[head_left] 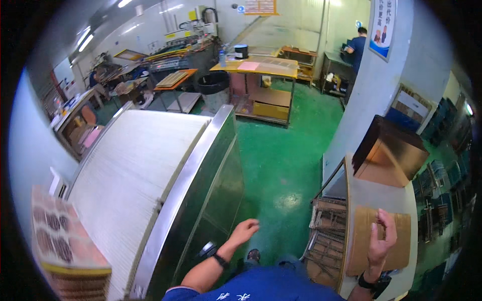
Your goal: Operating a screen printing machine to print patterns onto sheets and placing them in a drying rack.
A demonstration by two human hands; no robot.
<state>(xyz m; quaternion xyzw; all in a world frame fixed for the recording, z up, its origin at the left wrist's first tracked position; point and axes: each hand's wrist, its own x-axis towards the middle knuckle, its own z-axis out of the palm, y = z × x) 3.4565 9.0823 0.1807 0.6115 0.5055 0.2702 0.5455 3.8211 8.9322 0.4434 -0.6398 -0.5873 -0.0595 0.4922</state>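
My left hand (244, 232) hangs loosely curled beside the steel side panel (211, 215) of a conveyor machine, touching nothing; I see nothing in it. Raised over a brown cardboard piece (359, 241) on the right-hand table is my right hand (382, 238), thumb and fingers apart and nothing between them. Whether it touches the cardboard is hard to tell. Both wrists wear dark bands. The conveyor's ribbed white belt (135, 150) slopes away on my left. At its near left end stands a stack of printed sheets (70, 231) with pink and dark patches.
A brown box (389, 155) sits at the far end of the right-hand table (379, 195), beside a white pillar (369, 90). Racks with stacked pieces (326, 241) stand under it. Ahead are a yellow-topped workbench (271, 66), a black bin (212, 85) and a person (357, 50) farther back.
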